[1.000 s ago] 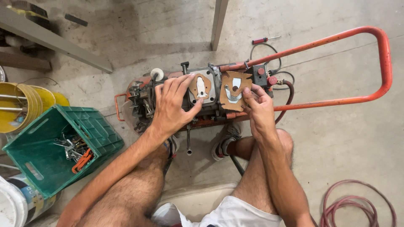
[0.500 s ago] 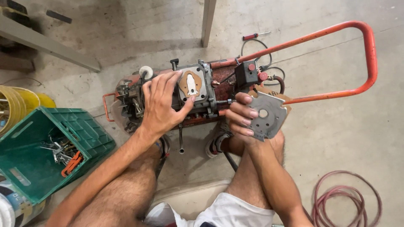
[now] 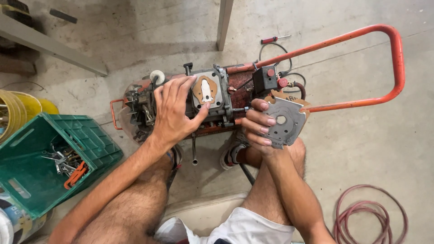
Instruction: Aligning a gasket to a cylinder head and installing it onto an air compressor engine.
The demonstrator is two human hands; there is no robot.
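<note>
A small orange-framed compressor lies on the concrete floor between my knees. My left hand rests flat on its pump head, thumb touching the brown gasket on the open cylinder top. My right hand holds a flat grey metal valve plate with a brown gasket behind it, lifted off to the right of the pump. A black switch box with a red button sits on the tank.
The orange tubular handle loops out to the right. A green crate with tools stands at the left beside yellow buckets. A red screwdriver lies behind the machine. A coiled red hose lies at the lower right.
My right hand has lifted the grey plate off the pump head and carried it to the right, uncovering the gasket. My left hand stayed on the pump.
</note>
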